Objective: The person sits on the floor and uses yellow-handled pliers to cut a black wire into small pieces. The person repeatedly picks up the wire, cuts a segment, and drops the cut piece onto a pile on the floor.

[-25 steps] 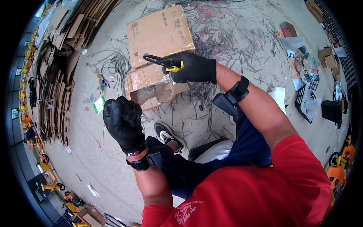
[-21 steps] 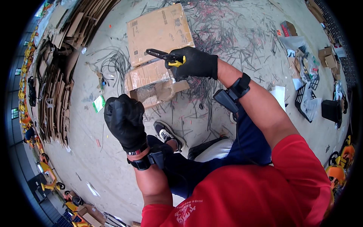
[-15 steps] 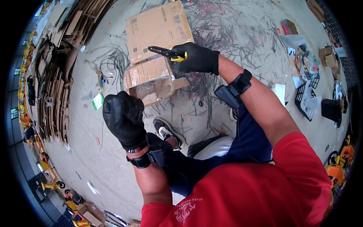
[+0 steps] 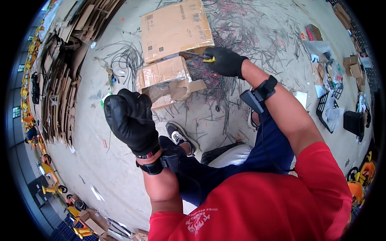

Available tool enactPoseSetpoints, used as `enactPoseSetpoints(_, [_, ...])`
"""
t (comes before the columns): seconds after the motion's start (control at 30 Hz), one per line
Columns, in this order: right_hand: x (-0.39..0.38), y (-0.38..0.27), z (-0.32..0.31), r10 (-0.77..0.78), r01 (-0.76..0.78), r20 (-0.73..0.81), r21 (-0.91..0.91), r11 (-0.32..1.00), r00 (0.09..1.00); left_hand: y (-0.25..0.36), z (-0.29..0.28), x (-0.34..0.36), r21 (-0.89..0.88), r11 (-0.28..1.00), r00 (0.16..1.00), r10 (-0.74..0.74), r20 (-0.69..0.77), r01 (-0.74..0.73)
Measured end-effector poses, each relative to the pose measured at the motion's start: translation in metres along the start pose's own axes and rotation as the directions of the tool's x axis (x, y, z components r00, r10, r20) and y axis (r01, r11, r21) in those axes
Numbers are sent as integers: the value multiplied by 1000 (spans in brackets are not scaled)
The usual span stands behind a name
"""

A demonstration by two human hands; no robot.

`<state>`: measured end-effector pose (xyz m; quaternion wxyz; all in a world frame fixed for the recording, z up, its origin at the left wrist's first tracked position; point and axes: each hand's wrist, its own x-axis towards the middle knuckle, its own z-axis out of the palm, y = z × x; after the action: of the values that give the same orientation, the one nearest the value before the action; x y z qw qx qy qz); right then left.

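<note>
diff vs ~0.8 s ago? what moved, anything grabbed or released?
The right hand carried its yellow-and-black cutter up and away from the person, from over the taped smaller box to the seam where it meets the large flat box. The left hand stayed raised in a closed fist, shifting only slightly. Nothing was grabbed or released; both boxes lie where they were.

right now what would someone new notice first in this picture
The left hand, in a black glove, is raised in a closed fist in the middle of the view. Beyond it the right hand holds a yellow-and-black cutter against the cardboard boxes on the concrete floor. Flattened cardboard is piled at the left, and cut strips litter the floor behind the boxes.
</note>
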<state>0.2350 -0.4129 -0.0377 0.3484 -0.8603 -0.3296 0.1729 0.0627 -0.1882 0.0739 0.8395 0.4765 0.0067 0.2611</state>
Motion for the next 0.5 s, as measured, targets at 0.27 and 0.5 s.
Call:
enactPoseSetpoints(0.27, [-9,-84,51,-166,-144,201,943,301,965,3,21,5,-17,991,990,134,-51,-135])
enactPoseSetpoints(0.5, [-33,-109,75,-324,-439,438,896,74,839,4,29,12,223,949,938,271,-217,-223])
